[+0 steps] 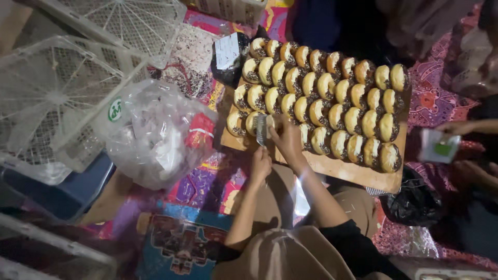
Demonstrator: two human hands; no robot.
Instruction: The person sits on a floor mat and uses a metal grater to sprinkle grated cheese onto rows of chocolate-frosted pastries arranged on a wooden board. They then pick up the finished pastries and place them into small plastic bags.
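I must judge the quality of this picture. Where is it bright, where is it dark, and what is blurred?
Head view: light falls brightest on the rows of pastries and the wooden board; the lower left corner sinks into shadow; the plastic bag shows soft glare; the left hand, right hand and small grater look slightly smeared; the right edge is dim and blurred.

I see pale golden buns [332, 98] with dark speckled filling in their slits, rowed on a light tan wooden board [353, 173]. Under the board lies a cloth [433, 93] of magenta and purple with a busy floral print. Left of the board, a clear plastic bag [155, 135] shows a red patch, and beyond it white lattice crates [52, 98]. Below the board's right corner, a black bag [415, 205].
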